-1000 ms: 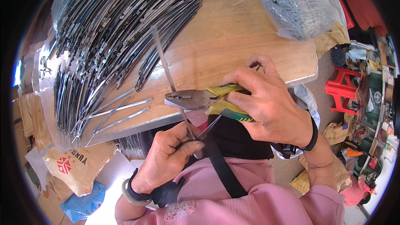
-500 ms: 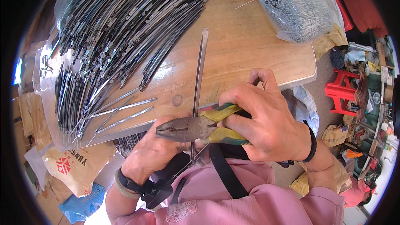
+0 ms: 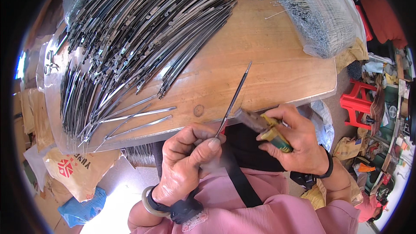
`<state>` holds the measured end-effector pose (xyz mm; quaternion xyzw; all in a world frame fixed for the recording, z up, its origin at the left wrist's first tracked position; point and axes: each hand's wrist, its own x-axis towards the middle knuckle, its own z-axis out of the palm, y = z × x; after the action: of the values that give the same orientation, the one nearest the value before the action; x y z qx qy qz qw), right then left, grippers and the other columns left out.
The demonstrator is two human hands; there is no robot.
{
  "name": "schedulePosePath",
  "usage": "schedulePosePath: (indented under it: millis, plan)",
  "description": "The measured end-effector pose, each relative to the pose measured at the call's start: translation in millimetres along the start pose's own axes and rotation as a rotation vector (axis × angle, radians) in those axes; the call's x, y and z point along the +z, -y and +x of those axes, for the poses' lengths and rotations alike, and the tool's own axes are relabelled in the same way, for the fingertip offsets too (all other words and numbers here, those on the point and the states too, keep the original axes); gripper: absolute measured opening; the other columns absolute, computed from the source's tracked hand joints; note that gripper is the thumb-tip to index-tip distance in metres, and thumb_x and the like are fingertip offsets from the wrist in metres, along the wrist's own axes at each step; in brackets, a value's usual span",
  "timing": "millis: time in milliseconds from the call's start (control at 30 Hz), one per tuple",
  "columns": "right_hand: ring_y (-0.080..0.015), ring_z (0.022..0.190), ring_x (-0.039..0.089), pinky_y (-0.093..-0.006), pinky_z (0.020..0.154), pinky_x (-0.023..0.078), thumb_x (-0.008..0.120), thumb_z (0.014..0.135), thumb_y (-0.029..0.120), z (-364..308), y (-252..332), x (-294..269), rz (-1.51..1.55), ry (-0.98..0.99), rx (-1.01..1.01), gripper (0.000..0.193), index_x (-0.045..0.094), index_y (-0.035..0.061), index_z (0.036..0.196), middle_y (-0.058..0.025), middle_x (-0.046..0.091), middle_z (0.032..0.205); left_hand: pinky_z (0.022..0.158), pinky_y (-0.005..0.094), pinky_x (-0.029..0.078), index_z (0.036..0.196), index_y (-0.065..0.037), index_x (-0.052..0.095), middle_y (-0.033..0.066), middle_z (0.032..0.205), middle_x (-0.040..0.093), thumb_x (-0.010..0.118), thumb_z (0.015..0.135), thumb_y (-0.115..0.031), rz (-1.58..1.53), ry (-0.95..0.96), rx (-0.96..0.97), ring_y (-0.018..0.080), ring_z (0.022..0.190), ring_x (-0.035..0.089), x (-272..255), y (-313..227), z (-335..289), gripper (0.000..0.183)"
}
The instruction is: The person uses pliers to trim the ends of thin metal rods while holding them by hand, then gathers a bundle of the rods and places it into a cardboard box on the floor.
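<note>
My left hand (image 3: 184, 160) pinches a thin dark metal strip (image 3: 235, 95) between thumb and fingers. The strip slants up and to the right over the table's near edge, seen nearly edge-on, and its lower end is hidden by the hand. In my right hand (image 3: 299, 145) is a pair of pliers (image 3: 255, 121) with worn yellow-green handles. Their dark jaws point left, a little right of the strip and apart from it; whether the jaws are parted is blurred.
Many dark and silvery metal strips (image 3: 143, 30) lie heaped on the wooden table (image 3: 268, 69)'s left side, several with thin wires. A plastic bag of wire pieces (image 3: 323, 21) lies at the far right. Beyond the table stands a red stool (image 3: 357, 104); a paper sack (image 3: 80, 171) is below left.
The pliers have come off the strip and moved right with my right hand. My left hand has shifted right and turned, tilting the strip rightward. The whole view has shifted slightly.
</note>
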<state>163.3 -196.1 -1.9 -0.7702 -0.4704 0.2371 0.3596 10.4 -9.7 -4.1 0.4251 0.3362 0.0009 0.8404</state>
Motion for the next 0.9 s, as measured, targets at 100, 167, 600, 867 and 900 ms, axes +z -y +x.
schedulePosePath:
  millis: [100,167,600,867,900]
  plan:
    - [-0.0315,0.091,0.060,-0.0381,0.078,0.049,0.079,0.063,0.009,-0.3,6.2,-2.3,-0.010,0.050,-0.059,0.037,0.070,-0.0005,0.098,-0.0134,0.059,0.113,0.047,0.0207,0.030,0.097,0.004,0.059,0.0040,0.066,0.055,0.061,0.094,-0.006,0.002,0.026,0.094,0.0058,0.052,0.040,1.9,-4.5,-4.6,0.011]
    - [-0.0324,0.096,0.061,-0.0378,0.080,0.050,0.081,0.067,0.014,-0.4,8.5,-1.7,0.041,0.076,-0.033,0.033,0.069,-0.0031,0.093,-0.0166,0.060,0.113,0.051,0.0197,0.033,0.097,0.004,0.060,0.0022,0.069,0.057,0.059,0.095,-0.002,0.012,0.026,0.144,0.0050,0.058,0.043,2.9,-5.6,-6.6,0.006]
    - [-0.0321,0.090,0.065,-0.0354,0.078,0.051,0.077,0.081,0.031,-5.3,2.4,0.2,0.122,0.107,0.067,0.038,0.071,-0.0008,0.099,-0.0180,0.059,0.114,0.038,0.0246,0.022,0.097,-0.003,0.057,0.0064,0.061,0.046,0.061,0.094,-0.018,-0.368,0.111,-0.281,0.0093,0.041,0.031,-10.2,-4.2,3.0,0.016]
    - [-0.0314,0.087,0.066,-0.0351,0.075,0.051,0.077,0.081,0.032,-2.9,1.7,12.2,0.113,0.109,0.038,0.037,0.070,-0.0005,0.097,-0.0193,0.060,0.112,0.037,0.0247,0.023,0.102,-0.005,0.053,0.0062,0.061,0.043,0.060,0.095,-0.021,-0.610,0.206,-0.454,0.0103,0.041,0.032,-18.3,9.3,5.3,0.018]
    - [-0.0315,0.087,0.066,-0.0353,0.075,0.052,0.077,0.081,0.032,-4.1,0.9,12.6,0.113,0.109,0.041,0.037,0.070,-0.0006,0.097,-0.0193,0.060,0.112,0.037,0.0248,0.023,0.103,-0.006,0.053,0.0058,0.061,0.042,0.060,0.096,-0.021,-0.595,0.187,-0.438,0.0102,0.041,0.032,-16.8,9.4,4.9,0.018]
